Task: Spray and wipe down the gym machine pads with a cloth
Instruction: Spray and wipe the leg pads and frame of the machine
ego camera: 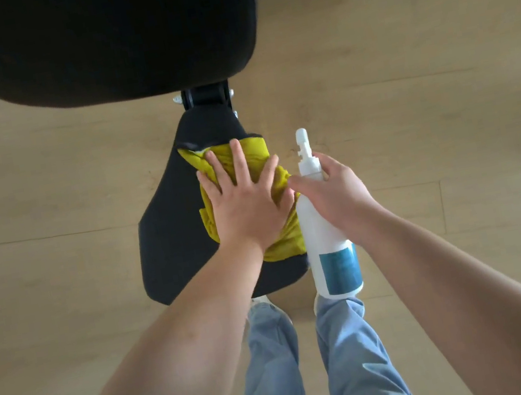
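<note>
Pressing yellow cloth (232, 164) flat with my left hand (247, 206); right hand (338, 190) grips spray bottle (325, 238); cloth overhangs seat pad (169, 220) at frame centre, may slip.

Below me the seat pad (170, 244) lies nearer than the larger back pad (85, 43), with a bracket (206, 95) between them; the cloth (253, 155) lies on the seat pad's right half, my left hand (247, 206) flat on it; just to its right, my right hand (339, 197) grips the spray bottle (327, 248).
</note>
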Motion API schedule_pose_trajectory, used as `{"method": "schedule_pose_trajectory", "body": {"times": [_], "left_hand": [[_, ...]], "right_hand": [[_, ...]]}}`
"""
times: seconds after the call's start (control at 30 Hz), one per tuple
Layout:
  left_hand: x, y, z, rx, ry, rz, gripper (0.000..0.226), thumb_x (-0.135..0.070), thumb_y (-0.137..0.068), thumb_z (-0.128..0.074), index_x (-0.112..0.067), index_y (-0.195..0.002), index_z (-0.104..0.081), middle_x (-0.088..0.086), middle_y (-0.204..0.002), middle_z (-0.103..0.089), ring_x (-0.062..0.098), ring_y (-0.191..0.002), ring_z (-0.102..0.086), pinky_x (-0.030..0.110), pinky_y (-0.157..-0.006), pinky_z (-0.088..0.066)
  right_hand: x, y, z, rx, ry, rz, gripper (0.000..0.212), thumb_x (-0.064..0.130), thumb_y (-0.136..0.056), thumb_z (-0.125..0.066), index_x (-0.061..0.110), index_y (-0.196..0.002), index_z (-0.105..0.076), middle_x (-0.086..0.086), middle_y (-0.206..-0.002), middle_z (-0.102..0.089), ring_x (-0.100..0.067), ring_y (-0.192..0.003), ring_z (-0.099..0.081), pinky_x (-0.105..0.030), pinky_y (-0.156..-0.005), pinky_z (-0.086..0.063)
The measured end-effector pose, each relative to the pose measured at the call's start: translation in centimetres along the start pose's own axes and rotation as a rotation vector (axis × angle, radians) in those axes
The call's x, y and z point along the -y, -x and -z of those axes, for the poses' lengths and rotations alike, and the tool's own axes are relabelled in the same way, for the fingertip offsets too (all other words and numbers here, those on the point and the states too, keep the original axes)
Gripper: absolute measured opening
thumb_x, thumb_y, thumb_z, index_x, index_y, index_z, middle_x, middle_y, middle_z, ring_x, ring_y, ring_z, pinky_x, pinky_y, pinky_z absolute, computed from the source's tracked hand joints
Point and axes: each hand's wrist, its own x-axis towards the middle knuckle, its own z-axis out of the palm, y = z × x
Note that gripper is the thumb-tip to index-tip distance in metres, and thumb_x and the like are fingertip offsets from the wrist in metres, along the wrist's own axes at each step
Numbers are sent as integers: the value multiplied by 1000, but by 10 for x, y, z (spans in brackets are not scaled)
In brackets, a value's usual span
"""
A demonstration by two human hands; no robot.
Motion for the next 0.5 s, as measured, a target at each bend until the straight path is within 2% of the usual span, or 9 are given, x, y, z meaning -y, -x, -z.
{"method": "schedule_pose_trajectory", "body": {"times": [0.07, 0.2, 0.3, 0.37, 0.43, 0.5], "left_hand": [[-10, 39, -8, 68, -3, -94, 73, -79, -92, -14, -46, -157, -10, 18, -169, 13, 57, -149, 13, 72, -118, 1], [-20, 94, -24, 162, -46, -223, 83, -75, -90, -39, -39, -159, -11, 17, -170, 10, 58, -150, 7, 74, -116, -1], [-8, 76, -15, 201, -60, -325, 81, -76, -93, -21, -40, -159, 7, 12, -169, 20, 53, -149, 20, 72, -114, 8], [-5, 55, -6, 202, -86, -409, 71, -69, -98, -13, -40, -158, 10, 8, -169, 21, 48, -150, 25, 72, -114, 10], [-4, 33, 1, 196, -123, -449, 60, -59, -102, -10, -39, -159, -6, 4, -170, 12, 42, -153, 20, 74, -114, 8], [3, 1, 8, 137, -168, -398, 56, -53, -104, -11, -34, -152, -34, 3, -171, -10, 36, -157, 8, 76, -114, 6]], "right_hand": [[0, 2, 4, -3, 2, -19, 27, 46, -89, -68, 40, -114, -60, 6, -92, -71, -18, -83, -70, -35, -71, -59], [-3, 7, 5, 2, 32, -49, 26, 47, -90, -65, 39, -114, -59, 6, -92, -69, -18, -82, -69, -35, -66, -57], [-6, 8, 0, 23, 30, -69, 31, 51, -90, -66, 41, -118, -58, 6, -94, -69, -18, -84, -69, -37, -71, -60], [-7, 5, -1, -9, -10, -70, 35, 51, -89, -69, 42, -121, -60, 8, -94, -70, -16, -86, -69, -35, -72, -57], [-6, -3, 2, -71, -46, -53, 27, 48, -89, -71, 41, -113, -61, 8, -91, -71, -18, -85, -71, -39, -77, -59], [-5, -13, 5, -96, -68, -33, 25, 47, -87, -72, 37, -107, -63, 6, -88, -72, -21, -84, -72, -45, -81, -61]]}}
